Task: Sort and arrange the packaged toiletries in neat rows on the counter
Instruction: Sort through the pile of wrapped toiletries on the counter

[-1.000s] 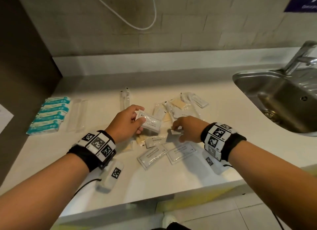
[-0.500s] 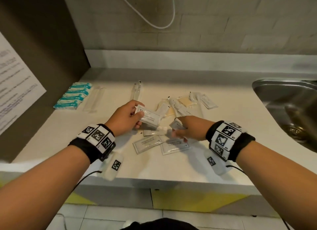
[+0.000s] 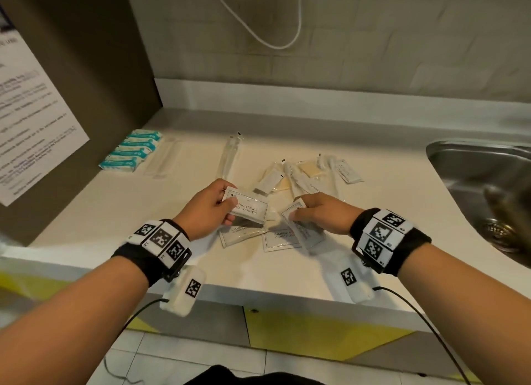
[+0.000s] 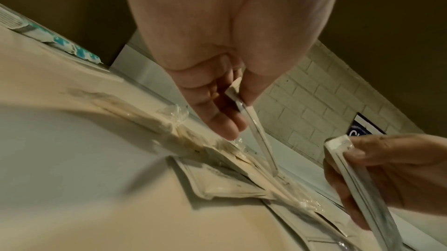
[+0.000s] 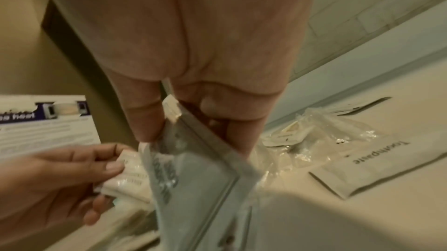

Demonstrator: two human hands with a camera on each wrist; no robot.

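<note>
Already a teal row of packets [image 3: 130, 154] lies sorted at the counter's [image 3: 86, 212] far left, yet most sachets sit jumbled mid-counter, so much remains, I judge. Left hand [image 3: 205, 209] pinches a shampoo sachet [image 3: 247, 209], long axis running left-right, while right hand [image 3: 321, 215] pinches another sachet [image 3: 296, 209], tilted, above two flat ones.

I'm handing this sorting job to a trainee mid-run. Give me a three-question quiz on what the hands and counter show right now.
1. True or false: the left hand holds a shampoo sachet.
2. What does the right hand pinch? A) a second sachet B) a teal packet C) nothing
3. Fill in: the teal packets lie in a row at the counter's far ____ side.

Key: 1 true; 2 A; 3 left.
</note>
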